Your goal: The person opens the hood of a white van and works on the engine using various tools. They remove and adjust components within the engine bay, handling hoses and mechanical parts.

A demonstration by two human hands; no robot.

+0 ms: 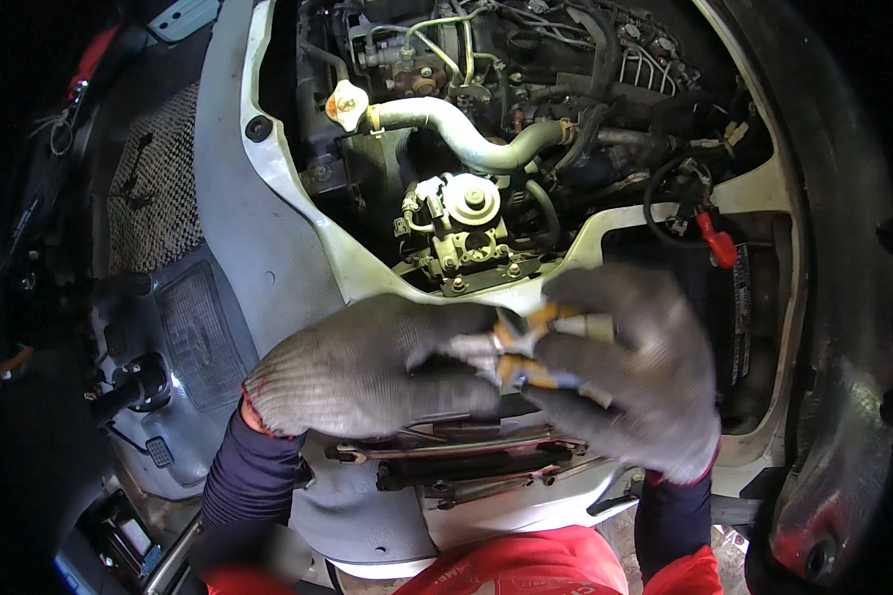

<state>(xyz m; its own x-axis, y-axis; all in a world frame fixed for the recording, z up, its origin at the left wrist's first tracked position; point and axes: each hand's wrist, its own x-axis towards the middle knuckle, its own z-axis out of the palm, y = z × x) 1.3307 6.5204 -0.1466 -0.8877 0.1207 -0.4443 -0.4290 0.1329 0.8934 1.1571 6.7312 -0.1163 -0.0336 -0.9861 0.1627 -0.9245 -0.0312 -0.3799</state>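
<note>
Both my hands wear grey knit gloves and meet above the near edge of the engine opening. My right hand (630,372) is closed around pliers with orange-and-grey handles (514,369), smeared by motion. From the left, my left hand (367,365) pinches a short silvery piece (472,347) against the pliers. What kind of piece it is, I cannot make out. Just beyond my hands sits a pale metal filter head (471,201) with a round top and an open hole in its front face.
A thick silvery hose (476,149) runs from the radiator cap (347,105) across the engine. At the right, a red terminal cover (716,240) hangs over the battery (690,297). Several wrenches (466,448) lie on the ledge below my hands. Foot pedals (159,451) are at left.
</note>
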